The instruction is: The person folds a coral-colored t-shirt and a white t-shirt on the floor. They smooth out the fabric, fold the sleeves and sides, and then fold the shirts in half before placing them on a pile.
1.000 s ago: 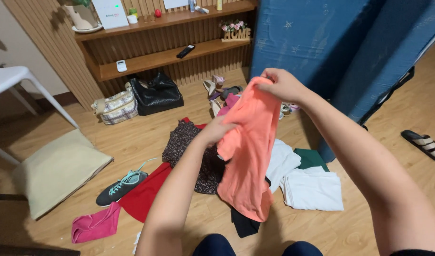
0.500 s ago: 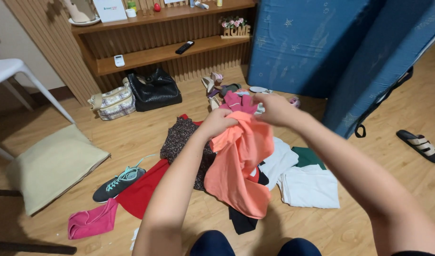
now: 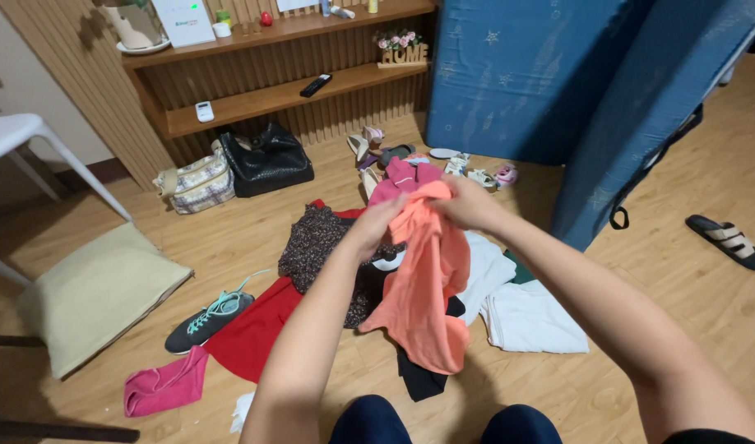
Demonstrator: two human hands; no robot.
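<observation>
Both hands hold up a coral-orange garment [image 3: 423,279] over a heap of clothes on the wooden floor. My left hand [image 3: 374,224] grips its upper left edge. My right hand [image 3: 468,204] grips its top right, close beside the left. The cloth hangs down in front of me, its lower end touching the pile. Under it lie a dark floral piece [image 3: 320,242], a red garment [image 3: 254,329], a white folded cloth [image 3: 530,316], a black piece [image 3: 419,380] and a pink garment [image 3: 402,177] behind my hands.
A grey sneaker with teal laces [image 3: 209,319] and a pink cloth [image 3: 164,385] lie at left, near a beige cushion [image 3: 94,292]. A black bag [image 3: 266,160] and checked bag [image 3: 196,182] sit by the wooden shelf [image 3: 254,99]. Blue mattresses [image 3: 558,82] lean at right; a sandal [image 3: 727,240] lies beyond.
My hands have lowered the orange garment from head height toward the pile and drawn closer together, bunching its top edge.
</observation>
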